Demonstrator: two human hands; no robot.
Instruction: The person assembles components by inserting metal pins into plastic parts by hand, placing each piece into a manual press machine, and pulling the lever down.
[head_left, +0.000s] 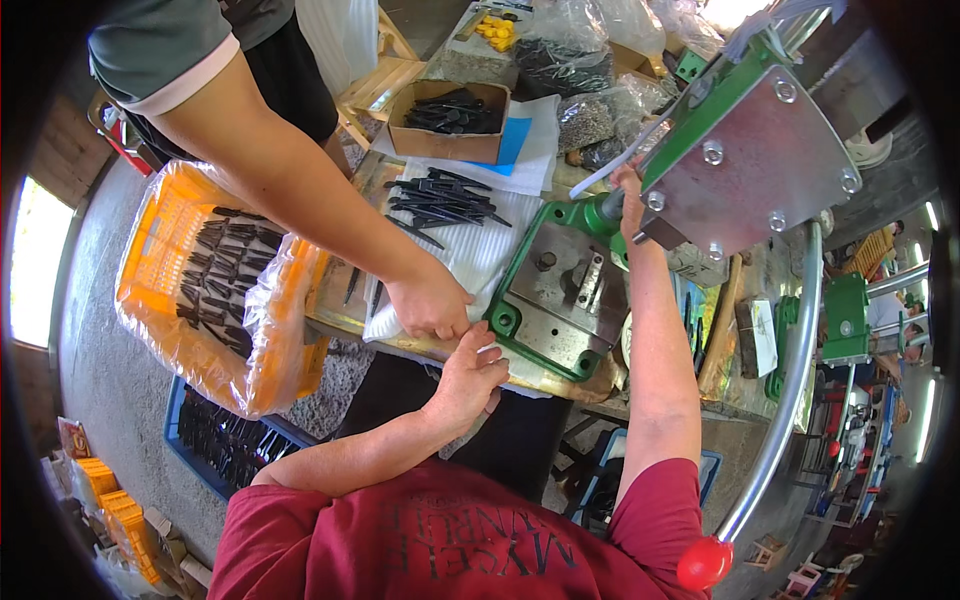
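My left hand (468, 376) hovers at the near edge of the bench with fingers loosely bent and apart; I make out nothing held in it. Right by its fingertips is a co-worker's hand (430, 300), pointing down over the white foam sheet. Beyond it lies a pile of slim black pieces (447, 200). My right hand (630, 185) reaches up beside the green hand press (745, 150), its fingers partly hidden by the press head. Under the head, the press's green-framed base (497, 318) carries a steel plate with a bolt and a small slotted metal block.
On the left stands an orange crate (150, 270) lined with plastic and filled with black pieces; a blue crate (178, 420) sits below. A cardboard box (485, 150) of black parts and plastic bags (565, 65) are at the back. A red-knobbed lever (705, 563) hangs down at right.
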